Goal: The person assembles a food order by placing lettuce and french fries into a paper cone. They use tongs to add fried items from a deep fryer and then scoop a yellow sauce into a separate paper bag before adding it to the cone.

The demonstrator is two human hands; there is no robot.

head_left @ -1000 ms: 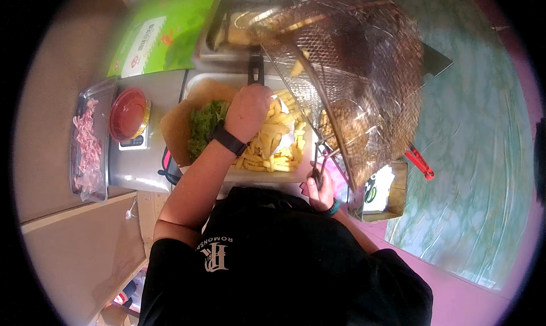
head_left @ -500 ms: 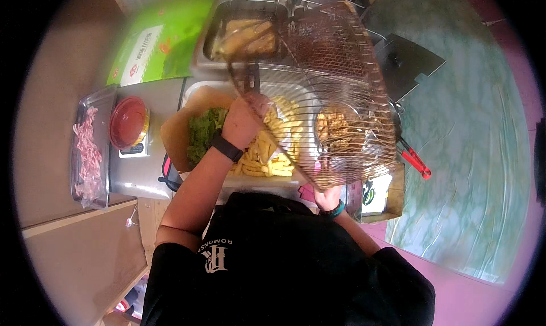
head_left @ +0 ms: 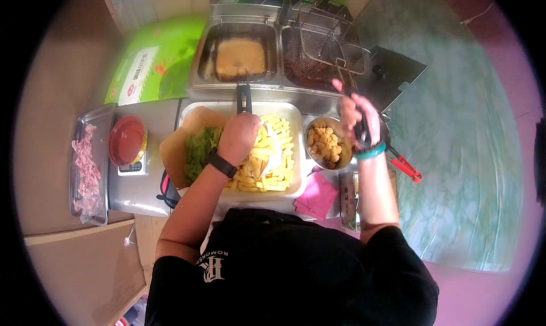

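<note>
Handles fill left hand, closed inside the tray rim, and right hand, loosely curled near the bowl rim.

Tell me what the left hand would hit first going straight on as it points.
Beyond the black basket handle it grips, the left hand would probably meet the front of the left fryer, though depth is unclear.

Wire basket is now standing over the right fryer well, no longer tilting across tray and bowl | right hand is holding its black handle farther forward | fried pieces and pink cloth are showing uncovered
</note>
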